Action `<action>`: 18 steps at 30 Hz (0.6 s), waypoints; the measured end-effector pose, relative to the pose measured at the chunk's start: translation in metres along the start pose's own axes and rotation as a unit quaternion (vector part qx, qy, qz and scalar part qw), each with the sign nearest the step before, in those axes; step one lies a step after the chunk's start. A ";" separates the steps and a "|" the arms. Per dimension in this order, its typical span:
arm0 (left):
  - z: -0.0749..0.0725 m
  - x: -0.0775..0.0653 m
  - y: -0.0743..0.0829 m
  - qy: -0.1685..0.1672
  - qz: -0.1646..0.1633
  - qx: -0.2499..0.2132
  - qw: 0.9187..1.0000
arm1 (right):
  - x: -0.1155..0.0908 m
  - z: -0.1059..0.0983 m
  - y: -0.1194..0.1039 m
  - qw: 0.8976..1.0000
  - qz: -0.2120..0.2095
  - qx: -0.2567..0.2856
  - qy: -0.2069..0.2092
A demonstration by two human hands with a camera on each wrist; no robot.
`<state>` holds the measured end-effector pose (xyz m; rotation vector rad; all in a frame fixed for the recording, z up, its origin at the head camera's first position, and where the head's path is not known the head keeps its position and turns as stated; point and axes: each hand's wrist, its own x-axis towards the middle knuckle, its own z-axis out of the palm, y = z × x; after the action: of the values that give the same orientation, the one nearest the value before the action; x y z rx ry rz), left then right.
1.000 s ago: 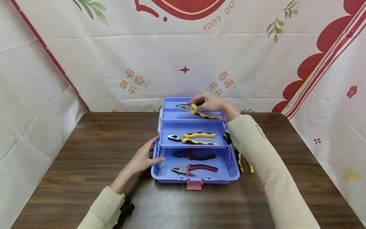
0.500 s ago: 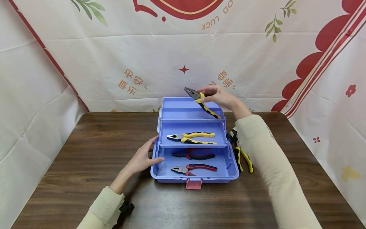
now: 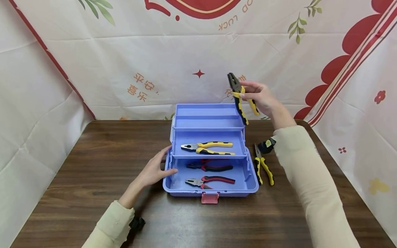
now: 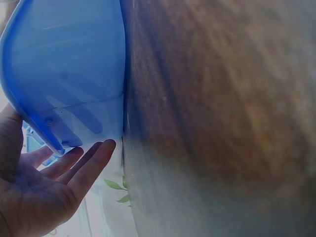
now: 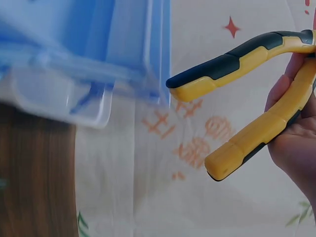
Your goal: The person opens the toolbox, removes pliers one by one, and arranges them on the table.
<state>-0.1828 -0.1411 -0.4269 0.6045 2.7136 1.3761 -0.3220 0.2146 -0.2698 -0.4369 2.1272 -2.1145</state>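
Observation:
My right hand (image 3: pixel 260 97) holds a pair of yellow-and-black combination pliers (image 3: pixel 237 93) up above the back right of the blue toolbox (image 3: pixel 211 193), jaws pointing up. In the right wrist view the pliers' handles (image 5: pixel 291 98) are spread apart. My left hand (image 3: pixel 153 170) rests at the toolbox's left side, thumb over the rim; its straight fingers (image 4: pixel 94 170) touch the outer wall. Another pair of yellow-and-black pliers (image 3: pixel 214 144) lies in the middle tray. Two red-and-black pairs, the front pliers (image 3: pixel 218 179) and the rear pliers (image 3: pixel 218 168), lie in the bottom compartment.
Yellow-handled long-nose pliers (image 3: pixel 263 168) lie on the wooden table (image 3: pixel 93 165) at the toolbox's right. A pink latch (image 3: pixel 210 198) hangs at the box's front. A printed cloth (image 3: pixel 173 62) stands behind the table.
My right hand has lifted the pliers out of the top tray and moved up and right, turning their jaws upward. My left hand has stayed at the toolbox.

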 end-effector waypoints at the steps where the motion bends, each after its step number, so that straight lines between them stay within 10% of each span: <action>1: 0.000 0.000 0.000 0.001 0.000 -0.001 1.000 | -0.003 -0.005 0.000 1.000 0.000 -0.001 0.004; 18: 0.000 0.001 -0.001 -0.004 -0.003 0.006 1.000 | -0.070 -0.082 0.042 0.994 0.071 0.005 0.087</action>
<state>-0.1836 -0.1414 -0.4271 0.6003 2.7175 1.3549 -0.2830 0.3127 -0.3186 -0.0988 2.1627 -2.1525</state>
